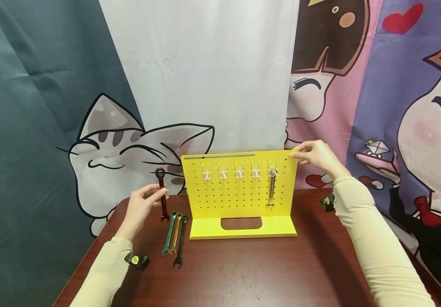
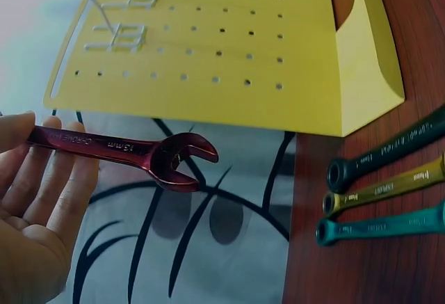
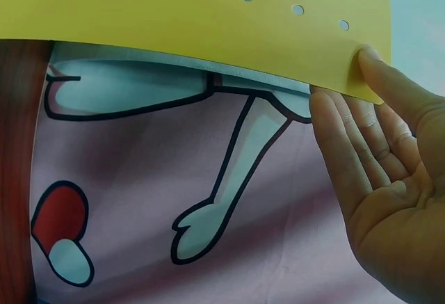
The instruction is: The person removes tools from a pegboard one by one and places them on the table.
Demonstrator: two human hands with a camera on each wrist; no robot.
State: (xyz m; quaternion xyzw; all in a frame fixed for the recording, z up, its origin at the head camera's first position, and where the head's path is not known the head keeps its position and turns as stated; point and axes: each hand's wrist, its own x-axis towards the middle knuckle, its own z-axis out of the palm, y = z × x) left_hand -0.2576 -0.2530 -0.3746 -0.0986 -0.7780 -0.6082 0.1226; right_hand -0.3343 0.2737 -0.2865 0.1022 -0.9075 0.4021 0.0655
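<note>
My left hand pinches a dark red combination wrench upright, left of the yellow pegboard. In the left wrist view the red wrench shows its open end and a 13mm marking. My right hand grips the board's upper right corner, thumb in front and fingers behind, as the right wrist view shows on the yellow panel. A silver wrench hangs from the rightmost hook. The other white hooks bear nothing.
A green wrench, a gold wrench and a black wrench lie side by side on the brown table, left of the board's base. A printed cartoon curtain hangs behind the table.
</note>
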